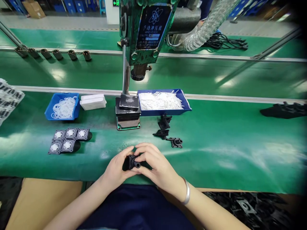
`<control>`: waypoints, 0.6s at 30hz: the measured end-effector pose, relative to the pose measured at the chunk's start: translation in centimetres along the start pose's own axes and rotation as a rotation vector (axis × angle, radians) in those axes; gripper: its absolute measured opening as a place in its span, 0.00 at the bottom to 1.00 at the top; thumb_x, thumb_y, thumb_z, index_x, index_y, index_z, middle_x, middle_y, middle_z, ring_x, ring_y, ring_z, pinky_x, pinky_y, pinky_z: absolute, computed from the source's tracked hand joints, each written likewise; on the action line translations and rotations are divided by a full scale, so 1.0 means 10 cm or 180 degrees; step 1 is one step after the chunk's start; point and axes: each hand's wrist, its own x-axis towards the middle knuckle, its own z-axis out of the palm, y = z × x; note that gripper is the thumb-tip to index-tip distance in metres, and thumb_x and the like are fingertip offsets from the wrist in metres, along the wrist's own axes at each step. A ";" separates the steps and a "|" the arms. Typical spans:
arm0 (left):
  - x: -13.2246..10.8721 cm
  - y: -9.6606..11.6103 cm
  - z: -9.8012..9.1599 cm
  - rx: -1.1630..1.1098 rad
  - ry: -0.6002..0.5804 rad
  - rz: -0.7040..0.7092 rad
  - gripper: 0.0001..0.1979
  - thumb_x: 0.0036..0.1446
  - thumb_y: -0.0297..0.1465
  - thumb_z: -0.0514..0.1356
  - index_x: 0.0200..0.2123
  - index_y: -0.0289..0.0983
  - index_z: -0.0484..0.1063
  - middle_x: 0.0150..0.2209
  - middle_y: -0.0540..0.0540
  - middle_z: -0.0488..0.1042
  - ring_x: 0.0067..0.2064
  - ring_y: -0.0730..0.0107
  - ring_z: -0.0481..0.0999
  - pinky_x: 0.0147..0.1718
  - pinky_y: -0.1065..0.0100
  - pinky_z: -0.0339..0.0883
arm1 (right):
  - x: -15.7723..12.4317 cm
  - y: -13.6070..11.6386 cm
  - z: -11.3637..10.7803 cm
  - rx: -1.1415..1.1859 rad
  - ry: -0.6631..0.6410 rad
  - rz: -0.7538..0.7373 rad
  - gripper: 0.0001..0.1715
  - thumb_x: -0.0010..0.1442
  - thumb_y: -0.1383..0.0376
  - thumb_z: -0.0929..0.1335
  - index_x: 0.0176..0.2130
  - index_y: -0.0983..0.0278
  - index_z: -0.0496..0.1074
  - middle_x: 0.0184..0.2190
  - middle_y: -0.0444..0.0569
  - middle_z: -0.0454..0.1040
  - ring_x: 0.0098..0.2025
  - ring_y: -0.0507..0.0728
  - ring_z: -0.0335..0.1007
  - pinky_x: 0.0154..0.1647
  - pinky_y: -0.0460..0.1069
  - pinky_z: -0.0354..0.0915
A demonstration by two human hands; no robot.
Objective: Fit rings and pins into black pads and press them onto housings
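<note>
Between both hands is a small black plastic housing with a round spout (133,162), just above the near edge of the green table. My left hand (117,166) grips its left side with thumb and fingers. From the right, my right hand (154,163) has its fingertips closed on the same part, near the spout. Beyond my hands lie more black plastic parts (164,122), one of them a flanged cover with a spout (177,142). On the left, several black square pieces with white impellers (70,133) sit in two rows.
A green hand punch press (148,32) stands ahead over its metal base (128,116). Beside it are a blue tray of thin white pieces (165,112), a blue bin of white rings (49,111) and a white block (93,103). Black parts (244,204) fill a box below right.
</note>
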 end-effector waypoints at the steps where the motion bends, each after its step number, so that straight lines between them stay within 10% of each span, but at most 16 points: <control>1: 0.00 0.00 0.00 0.0026 0.0004 0.0007 0.37 0.58 0.41 0.66 0.65 0.43 0.54 0.51 0.39 0.76 0.48 0.58 0.81 0.49 0.57 0.77 | 0.01 0.00 0.00 0.0001 -0.0038 0.0019 0.07 0.65 0.63 0.70 0.43 0.60 0.68 0.43 0.51 0.73 0.53 0.60 0.68 0.55 0.59 0.68; 18: 0.14 0.20 -0.22 0.0031 -0.0070 0.0005 0.27 0.56 0.35 0.67 0.57 0.41 0.64 0.49 0.42 0.77 0.48 0.62 0.79 0.47 0.61 0.77 | 0.07 -0.03 -0.11 -0.0049 -0.0192 0.0152 0.14 0.65 0.54 0.69 0.45 0.59 0.68 0.46 0.52 0.72 0.51 0.59 0.70 0.51 0.56 0.70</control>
